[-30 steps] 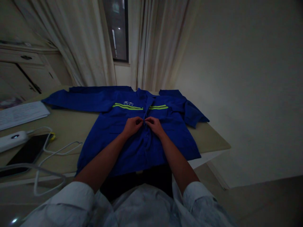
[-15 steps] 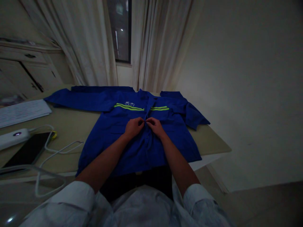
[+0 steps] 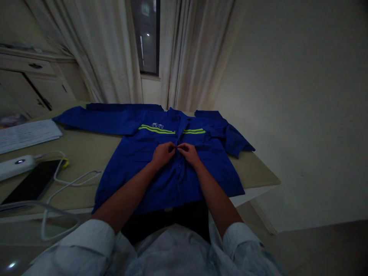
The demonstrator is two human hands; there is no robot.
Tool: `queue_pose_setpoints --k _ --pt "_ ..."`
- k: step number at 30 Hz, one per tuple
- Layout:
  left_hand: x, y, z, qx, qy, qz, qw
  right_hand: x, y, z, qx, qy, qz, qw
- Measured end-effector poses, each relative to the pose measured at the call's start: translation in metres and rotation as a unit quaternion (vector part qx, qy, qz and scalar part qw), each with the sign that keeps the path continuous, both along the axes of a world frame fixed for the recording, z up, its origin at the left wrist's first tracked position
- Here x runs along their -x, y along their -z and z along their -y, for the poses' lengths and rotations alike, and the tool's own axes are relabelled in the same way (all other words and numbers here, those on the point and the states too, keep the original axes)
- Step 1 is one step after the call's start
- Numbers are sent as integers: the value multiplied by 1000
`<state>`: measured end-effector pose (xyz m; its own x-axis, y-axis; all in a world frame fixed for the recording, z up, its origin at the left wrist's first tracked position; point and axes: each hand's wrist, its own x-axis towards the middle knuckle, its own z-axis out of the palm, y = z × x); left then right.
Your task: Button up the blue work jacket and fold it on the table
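Observation:
A blue work jacket (image 3: 155, 184) lies front side up on the table, its sleeves spread to both sides. Yellow-green stripes cross its chest, with a small white print above the left one. At the middle of the front opening, my left hand (image 3: 164, 153) pinches one edge of the cloth. Facing it, my right hand (image 3: 188, 152) pinches the other edge, and the fingertips of both hands almost meet. Whether a button sits between the fingers is too small and dark to tell. Below the hands the front edges run down loosely to the hem.
On the left of the table (image 3: 86, 153) are printed papers (image 3: 28, 134), a white device (image 3: 17, 166), a black phone (image 3: 34, 182) and a looping white cable (image 3: 71, 184). Behind hang curtains (image 3: 195, 57) beside a window (image 3: 146, 38). A wall (image 3: 301, 115) stands to the right.
Almost nothing differs. Both hands stay pinched at the same spot on the jacket front, and the view has shifted very slightly.

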<state>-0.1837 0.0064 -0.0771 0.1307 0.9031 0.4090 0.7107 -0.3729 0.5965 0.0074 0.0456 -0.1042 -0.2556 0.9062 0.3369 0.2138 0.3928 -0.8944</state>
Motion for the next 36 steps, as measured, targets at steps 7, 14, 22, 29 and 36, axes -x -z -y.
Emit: queue_pose_setpoints --k 7,14,22,29,36 --pt "0 2 -3 3 5 33 999 -1 -2 1 16 -2 -6 1000" --pt "2 -1 -5 34 21 81 996 0 -1 0 5 6 3 1000" --pt "2 6 -10 76 41 168 982 3 -9 11 -38 20 54 998" --pt "4 16 -18 118 73 272 952 4 -12 14 -49 44 69 995" --pt "6 19 -23 141 86 305 938 5 -13 15 -68 57 79 993"
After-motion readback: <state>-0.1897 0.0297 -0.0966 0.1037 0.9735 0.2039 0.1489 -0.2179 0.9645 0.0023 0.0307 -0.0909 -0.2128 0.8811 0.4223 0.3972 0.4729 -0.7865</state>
